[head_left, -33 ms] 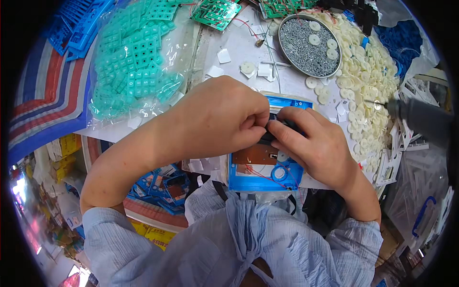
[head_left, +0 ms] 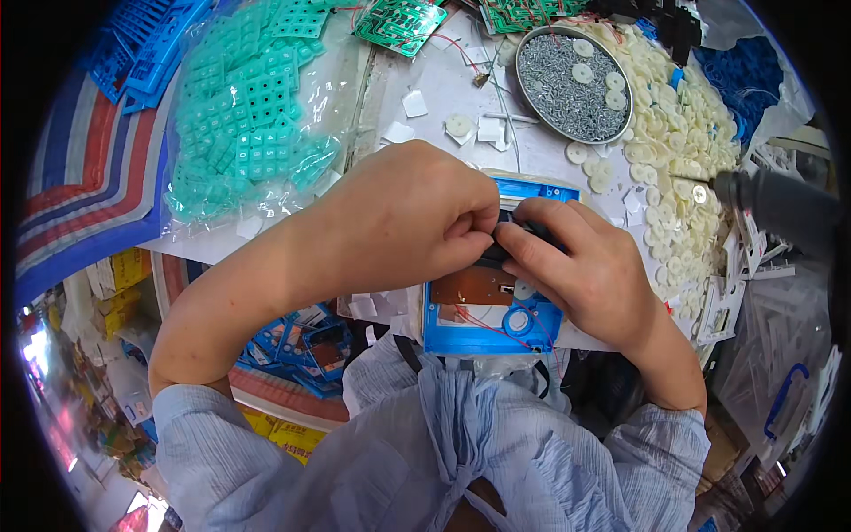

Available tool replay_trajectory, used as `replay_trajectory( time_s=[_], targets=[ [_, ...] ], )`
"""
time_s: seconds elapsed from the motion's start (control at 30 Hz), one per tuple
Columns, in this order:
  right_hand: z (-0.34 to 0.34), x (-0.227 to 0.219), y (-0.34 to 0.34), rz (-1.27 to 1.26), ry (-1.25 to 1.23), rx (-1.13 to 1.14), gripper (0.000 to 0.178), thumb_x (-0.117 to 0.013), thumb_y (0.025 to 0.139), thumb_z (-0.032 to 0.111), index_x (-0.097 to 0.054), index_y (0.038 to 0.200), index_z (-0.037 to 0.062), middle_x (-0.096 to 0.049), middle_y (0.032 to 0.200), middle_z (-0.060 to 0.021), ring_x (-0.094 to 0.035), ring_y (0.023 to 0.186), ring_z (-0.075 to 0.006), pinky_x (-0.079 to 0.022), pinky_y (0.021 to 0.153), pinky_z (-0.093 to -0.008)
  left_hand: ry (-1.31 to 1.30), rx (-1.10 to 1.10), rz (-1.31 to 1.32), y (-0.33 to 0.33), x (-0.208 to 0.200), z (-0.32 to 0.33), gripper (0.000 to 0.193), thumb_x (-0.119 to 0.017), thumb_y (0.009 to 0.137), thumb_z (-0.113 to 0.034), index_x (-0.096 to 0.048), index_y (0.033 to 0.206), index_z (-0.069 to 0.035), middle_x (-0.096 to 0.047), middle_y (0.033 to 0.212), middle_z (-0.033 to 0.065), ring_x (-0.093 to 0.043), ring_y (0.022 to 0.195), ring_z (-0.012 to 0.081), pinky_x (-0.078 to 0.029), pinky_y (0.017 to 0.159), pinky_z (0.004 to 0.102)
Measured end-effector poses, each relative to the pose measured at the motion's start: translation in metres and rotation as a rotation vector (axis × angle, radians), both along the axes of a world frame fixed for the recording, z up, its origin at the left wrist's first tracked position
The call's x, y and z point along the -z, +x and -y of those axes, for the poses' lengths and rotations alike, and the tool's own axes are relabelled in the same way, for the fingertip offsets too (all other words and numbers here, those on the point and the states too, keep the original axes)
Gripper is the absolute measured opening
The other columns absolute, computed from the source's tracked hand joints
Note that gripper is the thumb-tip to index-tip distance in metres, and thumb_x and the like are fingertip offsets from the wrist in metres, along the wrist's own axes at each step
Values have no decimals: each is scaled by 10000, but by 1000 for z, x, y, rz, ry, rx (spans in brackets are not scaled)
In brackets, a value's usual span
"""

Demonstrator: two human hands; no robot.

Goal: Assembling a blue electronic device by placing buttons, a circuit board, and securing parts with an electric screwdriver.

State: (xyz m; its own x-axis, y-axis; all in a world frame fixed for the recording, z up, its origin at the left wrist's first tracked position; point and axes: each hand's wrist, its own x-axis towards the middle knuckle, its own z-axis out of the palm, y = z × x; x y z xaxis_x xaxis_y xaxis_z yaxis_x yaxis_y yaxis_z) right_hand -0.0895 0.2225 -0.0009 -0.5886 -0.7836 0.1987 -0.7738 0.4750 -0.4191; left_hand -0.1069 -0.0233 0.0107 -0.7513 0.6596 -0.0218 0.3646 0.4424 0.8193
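A blue plastic casing (head_left: 474,340) lies in front of me at the table's near edge, with a brown circuit board (head_left: 461,287), thin red wires and a round ring inside it. Over its upper half, my left hand (head_left: 425,213) is closed, thumb and fingers pinched together at a black part (head_left: 502,253); what they grip is hidden. From the right, my right hand (head_left: 589,266) curls over the same black part, its fingertips pressed on it close to the left hand's. Most of the black part is covered by my fingers.
Teal keypads (head_left: 257,124) fill a clear bag on the left. A round tray of screws (head_left: 567,93) stands beyond the casing, beside heaped cream plastic discs (head_left: 678,133). A dark-handled screwdriver (head_left: 780,204) juts in from the right. Green circuit boards (head_left: 399,25) lie at the back.
The screwdriver at the right has shifted slightly toward the far side. My hands and the casing look unmoved.
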Motion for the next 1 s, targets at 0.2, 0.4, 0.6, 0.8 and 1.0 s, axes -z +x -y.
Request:
replay_trajectory(
  time_s=[0.2, 0.4, 0.6, 0.8, 1.0],
  targets=[
    [-1, -2, 2, 60, 57, 14, 325, -669, 834, 175, -669, 1157, 145, -637, 1061, -62, -662, 893, -243, -567, 599, -350, -7, 19, -83, -1, 6, 0, 57, -694, 795, -61, -649, 804, -26, -603, 662, 89, -605, 577, 252, -475, 550, 345],
    [-3, -1, 0, 32, 49, -11, 319, -658, 843, 169, -660, 1161, 145, -629, 1081, -66, -657, 884, -245, -561, 595, -346, -11, 17, -156, -3, 12, 2, 63, -695, 799, -69, -653, 813, -24, -611, 674, 104, -609, 587, 272, -477, 565, 361],
    [-1, -3, -1, 12, 47, -26, 324, -680, 826, 171, -657, 1148, 146, -614, 1049, -67, -648, 860, -237, -545, 593, -335, -65, 24, -35, -8, 4, 1, 73, -700, 807, -68, -662, 815, -6, -622, 676, 94, -603, 578, 217, -469, 558, 327],
    [0, -9, -1, 20, 101, -27, 342, -682, 816, 172, -654, 1157, 144, -606, 1033, -63, -648, 857, -237, -538, 581, -334, -49, -99, 348, -8, 1, 1, 134, -721, 844, -102, -688, 811, 24, -618, 639, 26, -550, 588, 62, -445, 540, 259],
    [0, -6, -1, 0, 84, -31, 351, -672, 819, 174, -653, 1167, 140, -607, 1036, -61, -648, 862, -239, -542, 589, -339, -122, -114, 394, -15, -7, -3, 136, -723, 856, -103, -692, 822, 25, -626, 645, 26, -551, 594, 56, -437, 537, 255]
  ],
)
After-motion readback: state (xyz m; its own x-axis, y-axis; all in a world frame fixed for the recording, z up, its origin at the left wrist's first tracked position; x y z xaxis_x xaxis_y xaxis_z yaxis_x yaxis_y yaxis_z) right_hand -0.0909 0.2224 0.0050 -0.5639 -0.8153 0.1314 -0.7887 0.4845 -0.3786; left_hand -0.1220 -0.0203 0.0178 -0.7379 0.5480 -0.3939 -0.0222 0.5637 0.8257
